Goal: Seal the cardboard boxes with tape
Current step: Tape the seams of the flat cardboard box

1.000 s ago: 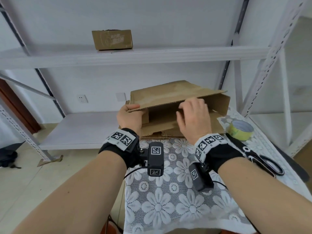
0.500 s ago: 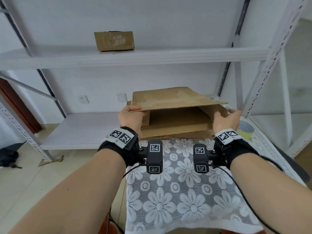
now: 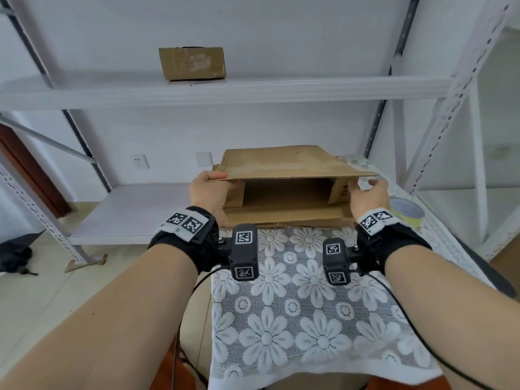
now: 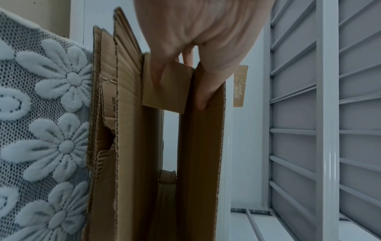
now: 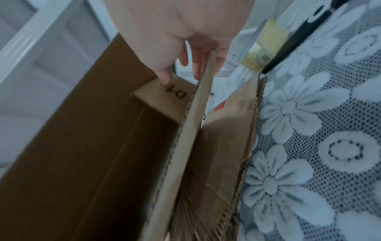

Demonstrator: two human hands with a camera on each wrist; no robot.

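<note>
- At the far edge of the lace-covered surface (image 3: 295, 319), the cardboard box (image 3: 284, 204) lies on its side with its open mouth facing me, sitting on flattened cardboard (image 3: 281, 223).
- My left hand (image 3: 209, 192) grips the left corner of the upper long flap (image 3: 281, 161): in the left wrist view the thumb lies along that flap's edge while the fingers (image 4: 158, 73) press the short left flap (image 4: 164, 84) inward.
- My right hand (image 3: 365, 194) does the same on the other side. The right wrist view shows a fingertip on the short flap marked "D1" (image 5: 164, 96), with the other fingers curled round the edge of a long flap (image 5: 191, 127).
- Neither hand is spread flat; both are partly curled, pinching cardboard.
- Step in hand, as I judge it: fold both short flaps in square, then bring the long flaps over them so their edges meet.
- To do it well, I would push both short flaps together and evenly so the box does not skew, and keep the long flap from bowing.
- I would also steady the box, since it could slide on the lace.
- The yellowish tape roll (image 3: 406, 212) waits just right of my right wrist; black handles beside it (image 5: 296, 34) may be scissors, though I cannot be sure.
- Another small cardboard box (image 3: 192, 63) sits on the upper shelf (image 3: 309, 90); whether it is sealed I cannot tell.
</note>
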